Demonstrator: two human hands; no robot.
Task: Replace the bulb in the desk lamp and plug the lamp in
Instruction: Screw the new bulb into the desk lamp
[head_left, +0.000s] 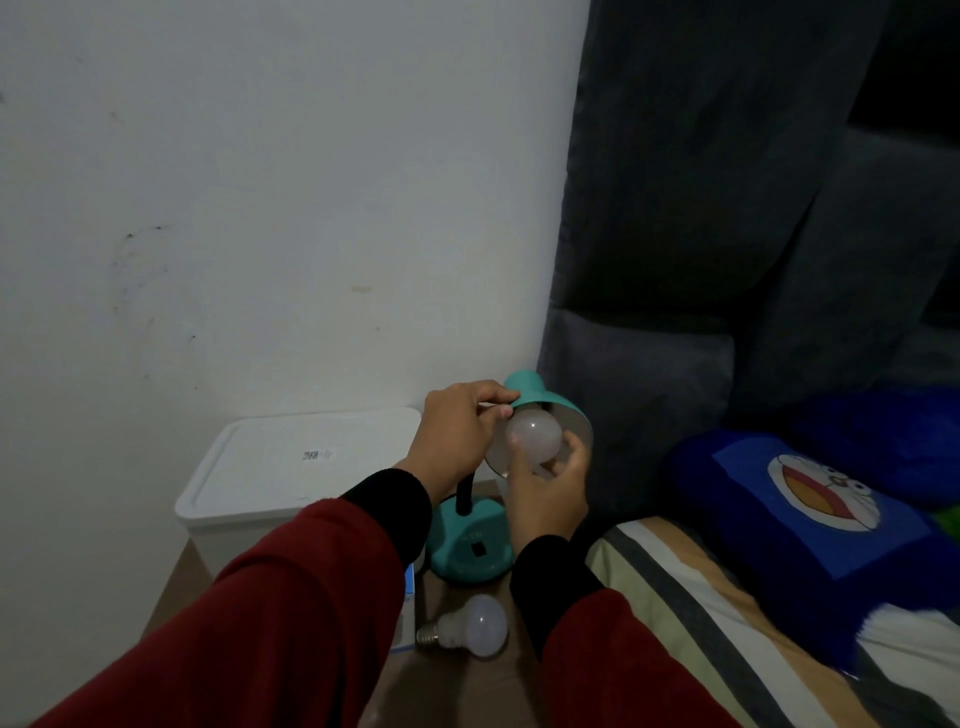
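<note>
Teal desk lamp (470, 551) stands beside the bed, its shade (540, 397) pinched at the rim by the left hand (457, 431) while the right hand (548, 493) cups 1 bulb (535, 436) at its mouth, a 2nd bulb (467, 626) lying below.

Both arms are in loose dark red sleeves (291, 613), kinda soft knit-looking fabric. Under each one there's a tighter black cuff (389, 501) poking out and ending right behind the wrist. Left hand (457, 431) and right hand (545, 499) are bare, no rings, watch or gloves showing.
</note>
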